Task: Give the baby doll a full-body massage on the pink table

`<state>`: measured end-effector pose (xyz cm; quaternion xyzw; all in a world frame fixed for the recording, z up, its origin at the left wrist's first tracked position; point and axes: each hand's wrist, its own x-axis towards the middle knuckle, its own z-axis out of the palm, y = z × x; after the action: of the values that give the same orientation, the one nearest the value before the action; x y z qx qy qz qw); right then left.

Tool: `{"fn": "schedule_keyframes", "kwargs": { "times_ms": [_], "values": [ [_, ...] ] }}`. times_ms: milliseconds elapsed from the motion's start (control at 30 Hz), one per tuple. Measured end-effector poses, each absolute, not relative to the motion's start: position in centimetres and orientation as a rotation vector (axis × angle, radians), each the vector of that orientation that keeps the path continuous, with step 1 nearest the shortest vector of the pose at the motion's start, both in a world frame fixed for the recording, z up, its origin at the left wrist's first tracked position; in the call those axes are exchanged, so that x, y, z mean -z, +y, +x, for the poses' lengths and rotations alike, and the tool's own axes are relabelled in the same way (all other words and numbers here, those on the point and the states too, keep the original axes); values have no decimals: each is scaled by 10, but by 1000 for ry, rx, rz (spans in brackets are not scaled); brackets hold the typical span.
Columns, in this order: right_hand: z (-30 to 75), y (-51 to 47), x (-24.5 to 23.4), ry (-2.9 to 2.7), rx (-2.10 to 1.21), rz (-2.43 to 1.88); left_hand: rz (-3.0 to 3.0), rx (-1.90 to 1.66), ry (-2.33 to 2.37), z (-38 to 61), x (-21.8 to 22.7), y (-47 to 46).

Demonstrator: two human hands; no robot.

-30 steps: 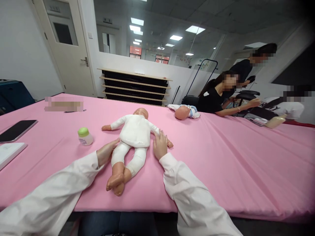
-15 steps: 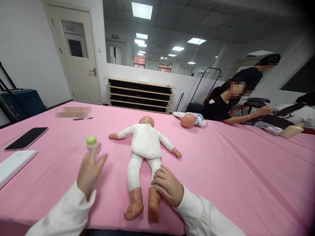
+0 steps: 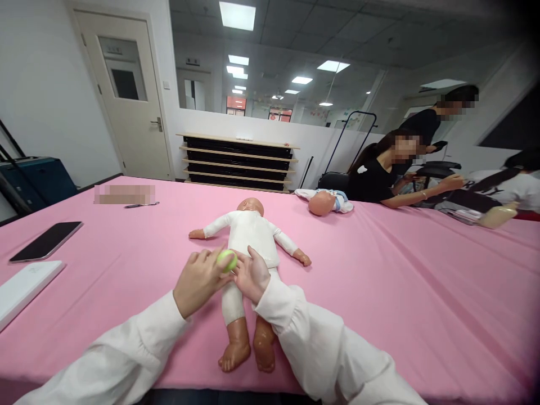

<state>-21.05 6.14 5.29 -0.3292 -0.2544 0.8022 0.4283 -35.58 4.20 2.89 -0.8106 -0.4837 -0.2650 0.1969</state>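
Observation:
My left hand (image 3: 199, 283) grips a small jar with a green lid (image 3: 227, 261), raised over the doll's legs. Most of the jar below its lid is hidden by the fingers. Close against it on the right, my right hand (image 3: 253, 277) is turned palm up with its fingers apart; whether they touch the jar I cannot tell. Beneath both hands a baby doll (image 3: 253, 236) in white clothing lies on its back, arms spread, bare feet towards me. My right hand and sleeve cover part of its legs.
A pink cloth (image 3: 379, 315) covers the table. To the left lie a phone (image 3: 47, 241), a white flat block (image 3: 29, 289) and a pen (image 3: 142, 205). Farther back rests a second doll (image 3: 323, 203). People (image 3: 375, 180) are at the right, near a bottle (image 3: 498, 215).
The jar has been picked up by my left hand and brought right, over the doll. My right hand has left the doll's leg and turned palm up beside the jar.

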Motion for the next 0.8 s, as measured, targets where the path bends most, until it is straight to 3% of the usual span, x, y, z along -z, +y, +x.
{"fn": "schedule_keyframes", "kwargs": {
  "times_ms": [200, 367, 600, 800],
  "values": [
    [-215, 65, -42, -656, -2033, -724, -2366, 549, -1164, -335, -35, 34],
    [-213, 67, -47, -526, -2074, -774, -2443, 593, -1193, -335, -34, 35],
    [-184, 57, -72, -682, -1924, -805, -2121, 1272, -2122, -393, -23, 68],
    [-134, 60, -64, -655, -1795, -899, -1754, 1217, -2519, -457, -7, 85]
  ]
}}
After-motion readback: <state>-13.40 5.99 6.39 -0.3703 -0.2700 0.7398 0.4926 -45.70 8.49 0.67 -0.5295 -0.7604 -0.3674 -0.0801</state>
